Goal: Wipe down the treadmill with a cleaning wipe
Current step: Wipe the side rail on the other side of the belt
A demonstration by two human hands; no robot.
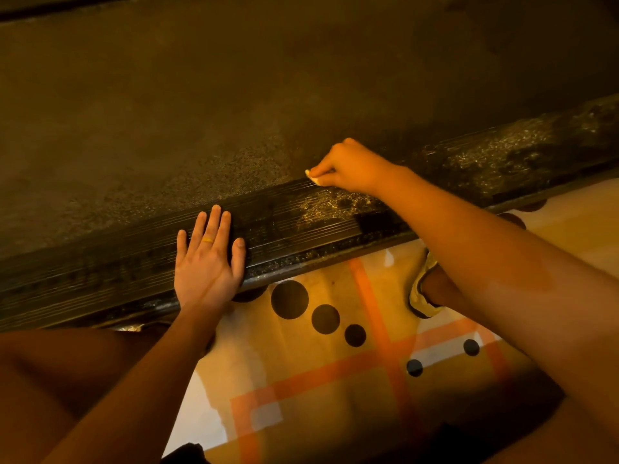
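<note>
Right hand (351,167) pinches crumpled wipe (314,177) (ribbed rail (134,262)).

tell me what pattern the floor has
Black dots and crossing orange stripes on a pale floor, head view.

Single head view, looking steeply down from above the treadmill side rail (284,222), close in, facing across the belt (201,112) beyond the rail.

One left hand (207,266), one right hand (351,169), one wipe (315,179), one treadmill (100,262), one ring (207,240)
</note>
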